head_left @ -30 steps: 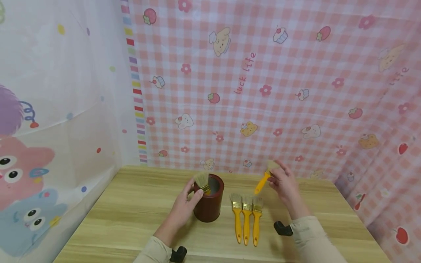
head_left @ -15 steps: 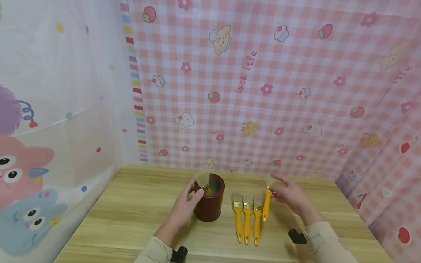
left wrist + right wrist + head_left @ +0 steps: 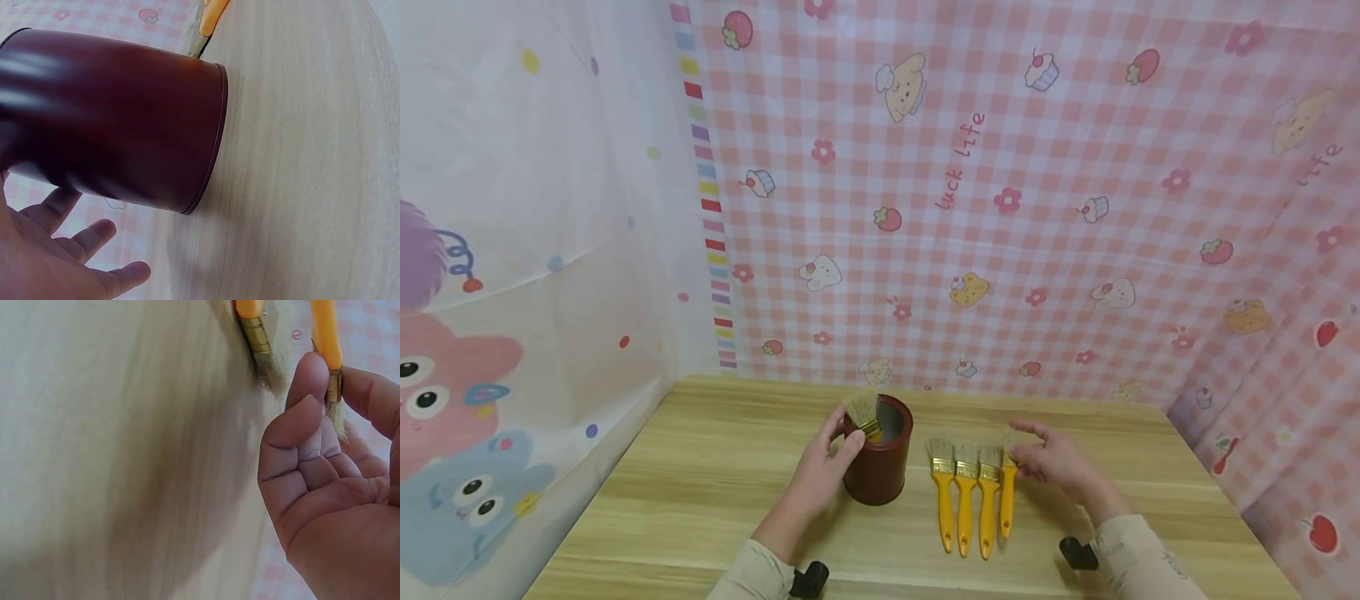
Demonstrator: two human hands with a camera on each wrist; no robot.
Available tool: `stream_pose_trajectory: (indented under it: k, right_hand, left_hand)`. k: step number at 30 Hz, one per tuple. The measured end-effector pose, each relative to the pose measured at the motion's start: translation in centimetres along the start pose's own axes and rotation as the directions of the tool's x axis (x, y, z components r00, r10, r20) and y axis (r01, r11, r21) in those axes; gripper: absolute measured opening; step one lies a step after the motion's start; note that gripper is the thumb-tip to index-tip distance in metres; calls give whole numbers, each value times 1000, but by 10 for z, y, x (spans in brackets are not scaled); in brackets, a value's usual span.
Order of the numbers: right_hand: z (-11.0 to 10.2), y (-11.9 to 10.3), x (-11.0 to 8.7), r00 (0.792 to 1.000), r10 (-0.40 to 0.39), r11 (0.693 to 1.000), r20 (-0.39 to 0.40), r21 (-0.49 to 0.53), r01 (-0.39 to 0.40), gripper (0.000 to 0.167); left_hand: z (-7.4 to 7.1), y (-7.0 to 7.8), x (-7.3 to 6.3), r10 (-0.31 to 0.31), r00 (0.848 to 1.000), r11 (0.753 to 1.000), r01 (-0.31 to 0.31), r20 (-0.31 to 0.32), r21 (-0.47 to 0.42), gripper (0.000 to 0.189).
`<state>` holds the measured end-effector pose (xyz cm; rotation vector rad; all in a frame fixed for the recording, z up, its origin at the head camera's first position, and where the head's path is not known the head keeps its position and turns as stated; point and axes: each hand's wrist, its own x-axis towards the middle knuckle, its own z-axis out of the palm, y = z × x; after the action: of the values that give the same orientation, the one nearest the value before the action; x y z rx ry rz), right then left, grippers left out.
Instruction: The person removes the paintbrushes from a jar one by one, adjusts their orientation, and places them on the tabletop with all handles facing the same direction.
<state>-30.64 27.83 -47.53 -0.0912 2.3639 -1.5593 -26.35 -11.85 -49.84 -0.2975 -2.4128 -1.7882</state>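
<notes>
On the wood-grain worktop [image 3: 715, 467], one held brush [image 3: 1007, 498], pinched by the right hand [image 3: 1062, 468], has been lowered beside three laid brushes [image 3: 964, 508], apparently extending their row, while the brown cup [image 3: 876, 477] is gripped by the left hand [image 3: 822, 465].

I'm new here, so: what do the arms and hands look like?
A person's left hand and right hand, bare. Left sleeve and right sleeve are pale beige, the right faintly marked. A black piece juts out beside each.

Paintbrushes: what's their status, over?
Left hand on cup, one brush poking out. Right hand pinches another brush beside three more brushes on the table. Nothing visibly blocking.
</notes>
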Motion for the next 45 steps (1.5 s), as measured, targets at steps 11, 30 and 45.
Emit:
stream_pose_trajectory:
  k: [11,30,45]
  right_hand:
    - [8,7,0,999,20,997,-28,-67,-21,66]
    - [10,14,4,997,37,985,-64,-163,-47,64]
    - [9,20,4,997,32,982,-75,-183,-46,64]
  left_hand:
    - [0,-1,0,-2,1000,1000,2,-1,-3,67]
    - [0,1,-1,4,1000,1000,-4,-5,-15,67]
    - [0,2,-2,-3,1000,1000,3,0,-8,67]
